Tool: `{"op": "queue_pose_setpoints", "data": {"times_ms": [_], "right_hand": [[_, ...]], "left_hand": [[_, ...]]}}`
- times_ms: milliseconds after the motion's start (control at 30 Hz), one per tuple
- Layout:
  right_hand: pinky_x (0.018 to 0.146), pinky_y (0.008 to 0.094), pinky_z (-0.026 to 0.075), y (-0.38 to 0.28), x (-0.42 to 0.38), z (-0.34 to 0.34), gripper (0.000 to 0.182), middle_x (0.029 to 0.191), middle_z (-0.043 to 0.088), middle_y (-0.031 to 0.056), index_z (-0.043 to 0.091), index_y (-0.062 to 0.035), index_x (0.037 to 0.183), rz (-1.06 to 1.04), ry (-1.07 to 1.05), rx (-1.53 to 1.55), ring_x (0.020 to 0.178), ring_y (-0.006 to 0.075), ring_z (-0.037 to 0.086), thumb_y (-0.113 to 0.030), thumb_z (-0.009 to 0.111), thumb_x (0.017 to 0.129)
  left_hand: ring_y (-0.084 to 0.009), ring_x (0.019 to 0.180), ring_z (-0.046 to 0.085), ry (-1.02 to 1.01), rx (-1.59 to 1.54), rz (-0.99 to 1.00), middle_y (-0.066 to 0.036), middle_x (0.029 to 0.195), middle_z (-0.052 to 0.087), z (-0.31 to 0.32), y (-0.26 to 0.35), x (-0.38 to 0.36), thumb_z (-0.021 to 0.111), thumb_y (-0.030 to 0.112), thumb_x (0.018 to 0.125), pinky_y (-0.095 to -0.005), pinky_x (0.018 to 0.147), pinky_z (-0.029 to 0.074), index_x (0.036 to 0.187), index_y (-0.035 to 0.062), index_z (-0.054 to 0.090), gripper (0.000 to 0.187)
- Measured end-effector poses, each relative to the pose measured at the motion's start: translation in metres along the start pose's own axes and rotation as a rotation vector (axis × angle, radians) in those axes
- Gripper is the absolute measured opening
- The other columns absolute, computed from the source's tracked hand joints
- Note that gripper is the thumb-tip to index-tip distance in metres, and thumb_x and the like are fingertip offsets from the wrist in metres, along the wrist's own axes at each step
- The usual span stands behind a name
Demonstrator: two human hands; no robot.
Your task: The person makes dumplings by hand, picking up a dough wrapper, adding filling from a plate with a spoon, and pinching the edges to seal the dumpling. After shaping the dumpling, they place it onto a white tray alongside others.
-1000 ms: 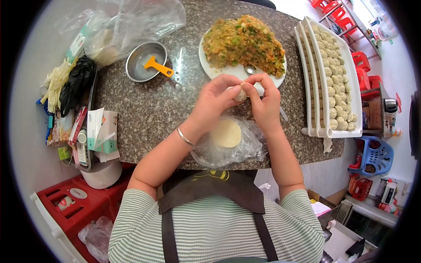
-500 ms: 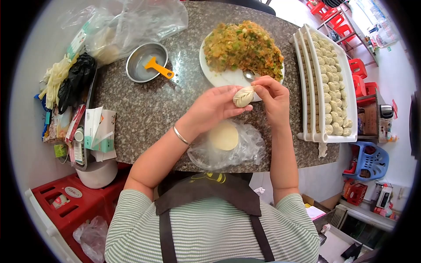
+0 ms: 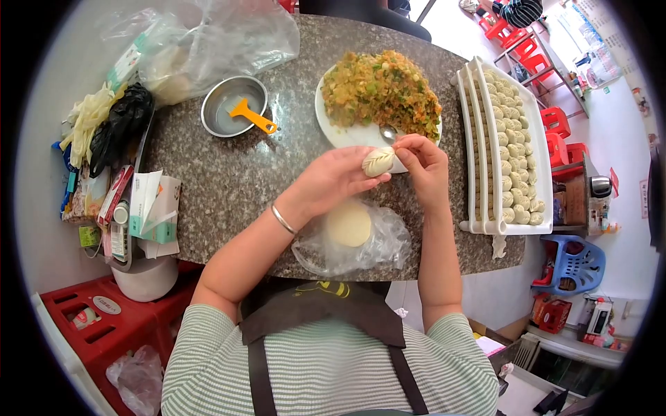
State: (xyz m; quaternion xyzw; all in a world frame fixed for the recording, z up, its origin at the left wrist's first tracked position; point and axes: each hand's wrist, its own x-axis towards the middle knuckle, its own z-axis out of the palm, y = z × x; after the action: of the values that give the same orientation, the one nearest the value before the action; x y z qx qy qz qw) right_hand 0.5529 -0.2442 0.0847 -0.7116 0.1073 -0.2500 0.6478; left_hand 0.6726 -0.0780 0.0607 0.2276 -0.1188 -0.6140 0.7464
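A pale, pleated dumpling point(image 3: 378, 163) lies in my left hand point(image 3: 334, 175), resting along the fingers with the thumb below it. My right hand point(image 3: 426, 166) pinches the pointed right end of this dumpling between thumb and fingertips. Both hands are in front of a white plate point(image 3: 323, 111) heaped with chopped orange and green filling point(image 3: 388, 87). A metal spoon point(image 3: 388, 131) rests at the near side of the filling, its handle largely hidden by my right hand. Below my hands, round dough wrappers point(image 3: 348, 224) sit on a clear plastic bag point(image 3: 390, 243).
Stacked white trays point(image 3: 543, 173) of finished dumplings stand at the right of the speckled table point(image 3: 291, 104). A metal bowl point(image 3: 215, 104) with an orange-handled scraper point(image 3: 253, 116) is at the left. Behind it lies a big plastic bag point(image 3: 243, 41). Boxes point(image 3: 158, 208) line the left edge.
The view has shifted slightly. The dumpling is tilted a little differently in my left hand, while my right fingers still pinch its end. A striped sleeve now shows in the far background.
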Motion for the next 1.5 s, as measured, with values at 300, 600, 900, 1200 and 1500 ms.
{"op": "queue_pose_setpoints", "data": {"times_ms": [300, 600, 900, 1200, 1500], "right_hand": [[0.082, 0.0256, 0.047, 0.005, 0.0, -0.002, 0.016, 0.098, 0.068, 0.0037, 0.067, 0.0001, 0.102, 0.049, 0.016, 0.046, 0.093, 0.0114, 0.062, -0.005, 0.07, 0.086], [0.078, 0.0244, 0.048, 0.0, -0.003, -0.003, 0.01, 0.089, 0.068, 0.0013, 0.069, 0.0, 0.094, 0.114, 0.027, -0.07, 0.085, 0.0088, 0.061, -0.009, 0.068, 0.089], [0.086, 0.0335, 0.048, -0.023, -0.075, 0.018, 0.014, 0.091, 0.064, 0.0061, 0.07, -0.0061, 0.093, -0.006, -0.096, -0.234, 0.091, 0.0193, 0.061, -0.019, 0.065, 0.092], [0.103, 0.0489, 0.033, 0.042, -0.14, 0.044, 0.044, 0.119, 0.054, 0.0109, 0.06, -0.0054, 0.113, -0.474, -0.186, -0.934, 0.117, 0.0271, 0.051, -0.028, 0.071, 0.076], [0.105, 0.0528, 0.032, 0.043, -0.152, 0.041, 0.059, 0.131, 0.051, 0.0152, 0.055, 0.0005, 0.125, -0.468, -0.177, -0.927, 0.131, 0.0312, 0.043, -0.03, 0.071, 0.077]], "left_hand": [[-0.027, 0.108, 0.065, 0.073, 0.15, 0.025, -0.013, 0.121, 0.064, 0.008, 0.002, -0.002, 0.055, 0.02, 0.099, -0.0334, 0.094, 0.055, 0.128, 0.0005, 0.056, 0.035], [-0.0255, 0.109, 0.064, 0.085, 0.368, 0.084, -0.013, 0.122, 0.063, 0.011, 0.001, -0.003, 0.055, 0.021, 0.099, -0.0359, 0.097, 0.053, 0.128, -0.0008, 0.055, 0.036], [-0.0205, 0.117, 0.057, 0.151, 0.138, 0.163, -0.012, 0.128, 0.059, -0.017, 0.0, 0.002, 0.053, 0.012, 0.098, -0.0356, 0.101, 0.047, 0.128, -0.0003, 0.055, 0.033], [-0.0226, 0.121, 0.056, 0.145, 0.089, 0.184, -0.02, 0.138, 0.05, -0.016, 0.001, 0.001, 0.041, 0.017, 0.105, -0.026, 0.104, 0.05, 0.141, -0.0069, 0.037, 0.043], [-0.0229, 0.115, 0.06, 0.026, 0.066, 0.053, -0.018, 0.139, 0.05, -0.019, 0.0, -0.015, 0.043, 0.018, 0.104, -0.031, 0.099, 0.053, 0.143, -0.0032, 0.038, 0.044]]}}
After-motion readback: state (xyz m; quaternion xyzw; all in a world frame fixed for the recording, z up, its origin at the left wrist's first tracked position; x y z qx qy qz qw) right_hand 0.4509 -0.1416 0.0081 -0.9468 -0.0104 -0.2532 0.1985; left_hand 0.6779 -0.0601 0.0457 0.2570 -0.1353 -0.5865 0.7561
